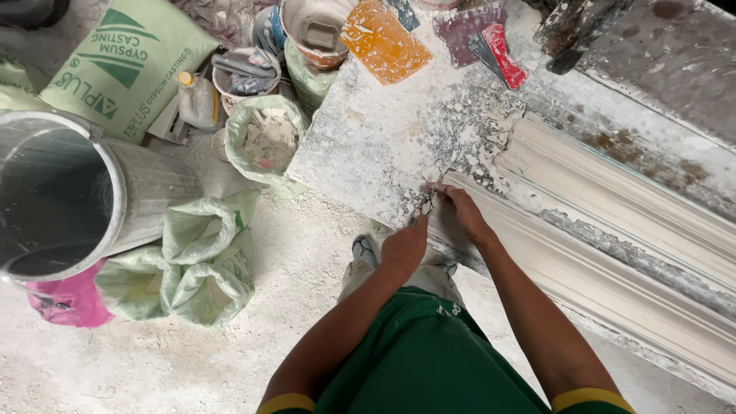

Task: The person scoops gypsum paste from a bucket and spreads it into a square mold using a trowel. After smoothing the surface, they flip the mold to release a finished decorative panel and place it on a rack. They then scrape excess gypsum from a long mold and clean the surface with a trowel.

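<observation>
Plaster chip (424, 205) at the near end of the cornice (613, 253), on the bench (368, 146) edge. Both hands meet there: left hand (404, 247) knuckles-up, fingertips pinching the chip; right hand (462, 213) fingers curled onto the cornice end, whether it grips anything cannot be told. Forearms angled inward. Beyond the grip: two scrapers, orange (383, 40) and red (498, 47). Left: one steel drum (69, 192), three tied bags (192, 264). Dusty floor (153, 368) below.

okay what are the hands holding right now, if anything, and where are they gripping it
Both hands meet at the near end of the long white plaster moulding on the table. The left hand and right hand pinch small crusty plaster bits there; the exact grip is too small to tell.
</observation>
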### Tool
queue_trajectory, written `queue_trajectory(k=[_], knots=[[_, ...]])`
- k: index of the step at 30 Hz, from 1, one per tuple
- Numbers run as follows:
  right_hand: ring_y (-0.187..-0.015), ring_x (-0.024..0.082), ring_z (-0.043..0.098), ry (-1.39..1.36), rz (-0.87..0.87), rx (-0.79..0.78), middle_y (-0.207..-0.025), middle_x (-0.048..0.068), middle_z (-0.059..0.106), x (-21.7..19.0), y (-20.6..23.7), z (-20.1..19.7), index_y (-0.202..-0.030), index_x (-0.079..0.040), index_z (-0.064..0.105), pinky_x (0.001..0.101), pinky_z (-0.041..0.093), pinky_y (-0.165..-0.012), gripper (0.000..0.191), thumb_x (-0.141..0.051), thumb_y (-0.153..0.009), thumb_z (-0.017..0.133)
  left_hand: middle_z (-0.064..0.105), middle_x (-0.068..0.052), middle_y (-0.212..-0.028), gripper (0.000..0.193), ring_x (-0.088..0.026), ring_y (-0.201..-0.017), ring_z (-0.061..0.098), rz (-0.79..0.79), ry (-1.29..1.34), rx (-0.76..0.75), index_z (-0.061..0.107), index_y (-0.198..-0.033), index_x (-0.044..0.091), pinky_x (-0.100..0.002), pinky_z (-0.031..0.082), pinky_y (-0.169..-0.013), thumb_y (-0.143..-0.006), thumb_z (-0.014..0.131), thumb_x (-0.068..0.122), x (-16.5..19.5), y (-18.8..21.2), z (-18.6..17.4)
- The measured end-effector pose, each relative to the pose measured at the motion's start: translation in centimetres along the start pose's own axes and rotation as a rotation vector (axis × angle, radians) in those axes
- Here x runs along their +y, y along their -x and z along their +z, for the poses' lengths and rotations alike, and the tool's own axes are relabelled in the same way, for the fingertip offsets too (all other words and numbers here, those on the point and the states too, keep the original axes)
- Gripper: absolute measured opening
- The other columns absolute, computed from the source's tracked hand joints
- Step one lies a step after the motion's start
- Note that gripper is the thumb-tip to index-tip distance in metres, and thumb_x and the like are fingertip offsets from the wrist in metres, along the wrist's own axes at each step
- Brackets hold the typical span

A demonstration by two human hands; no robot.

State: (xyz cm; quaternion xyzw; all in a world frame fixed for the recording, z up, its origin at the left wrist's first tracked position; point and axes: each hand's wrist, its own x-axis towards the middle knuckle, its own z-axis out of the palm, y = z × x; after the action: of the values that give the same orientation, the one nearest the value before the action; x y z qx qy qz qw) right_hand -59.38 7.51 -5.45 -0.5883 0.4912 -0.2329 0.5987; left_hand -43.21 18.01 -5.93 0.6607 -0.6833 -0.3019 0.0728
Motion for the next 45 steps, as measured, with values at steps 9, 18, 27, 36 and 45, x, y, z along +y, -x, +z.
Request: queue_trajectory(k=[9,18,27,36,45], knots=[[-0.091,0.016,0.043,-0.129,0.053,0.003,-0.092,0.000,0.051,0.7,-0.5,0.0,-0.128,-0.002,0.072,0.0286,0.038,-0.096,0.051,-0.030,-0.111,0.033,0.074,-0.019,-0.083,0.032,-0.034,-0.071,0.076,-0.028,-0.108,-0.089,0.045,-0.129,0.002,-0.046,0.060,-0.053,-0.100,0.051,0.013,1.7,-0.9,-0.8],[-0.099,0.016,0.048,-0.065,-0.030,-0.031,-0.115,0.002,0.065,0.6,-0.6,0.1,-0.132,-0.001,0.067,0.0285,0.035,-0.103,0.053,-0.026,-0.108,0.028,0.072,-0.026,-0.100,0.024,-0.044,-0.086,0.073,-0.118,0.210,-0.107,0.045,-0.121,0.002,-0.056,0.058,-0.071,-0.099,0.044,0.011,3.4,-1.4,-1.3],[-0.100,0.021,0.046,0.049,-0.006,0.000,-0.112,0.012,0.059,0.4,-0.5,0.0,-0.139,-0.005,0.068,0.0320,0.037,-0.104,0.052,-0.026,-0.110,0.030,0.068,-0.032,-0.110,0.033,-0.049,-0.102,0.067,-0.201,0.318,-0.192,0.042,-0.132,0.001,-0.060,0.052,-0.088,-0.101,0.041,0.012,2.4,-2.3,-3.0],[-0.097,0.014,0.059,0.051,-0.020,-0.014,-0.106,0.003,0.075,-0.4,-0.2,0.1,-0.130,-0.007,0.071,0.0293,0.046,-0.097,0.042,-0.035,-0.109,0.048,0.066,-0.041,-0.101,0.036,-0.057,-0.100,0.065,-0.220,0.418,-0.152,0.040,-0.127,-0.005,-0.065,0.048,-0.091,-0.093,0.047,0.005,0.8,-1.4,-3.1],[-0.103,0.014,0.064,0.226,-0.083,0.003,-0.117,0.007,0.074,-0.4,-0.5,-0.1,-0.136,-0.010,0.068,0.0269,0.047,-0.094,0.036,-0.018,-0.104,0.052,0.070,-0.034,-0.099,0.038,-0.051,-0.094,0.069,-0.156,0.255,-0.113,0.039,-0.132,-0.001,-0.062,0.054,-0.081,-0.095,0.047,0.008,2.0,0.1,-2.6]])
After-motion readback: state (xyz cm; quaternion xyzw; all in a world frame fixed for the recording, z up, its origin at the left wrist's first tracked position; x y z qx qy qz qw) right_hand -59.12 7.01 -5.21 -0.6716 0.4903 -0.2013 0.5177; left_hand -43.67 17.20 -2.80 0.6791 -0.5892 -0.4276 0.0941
